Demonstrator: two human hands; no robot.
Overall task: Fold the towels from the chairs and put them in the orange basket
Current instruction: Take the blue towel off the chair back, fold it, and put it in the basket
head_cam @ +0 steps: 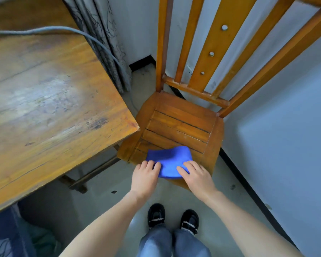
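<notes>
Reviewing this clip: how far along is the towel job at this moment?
Done: nothing can be confirmed; the orange basket is out of view. In hand: one blue towel lies on the chair seat, looking partly folded, left hand and right hand on its near corners. Remaining: finishing the fold and carrying it to the basket.

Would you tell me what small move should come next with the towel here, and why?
I would probably pinch the near corners of the towel and lift it off the chair. The left hand and right hand lie on those corners at the seat's front edge, thumbs hidden, and the towel rests on the seat.
</notes>
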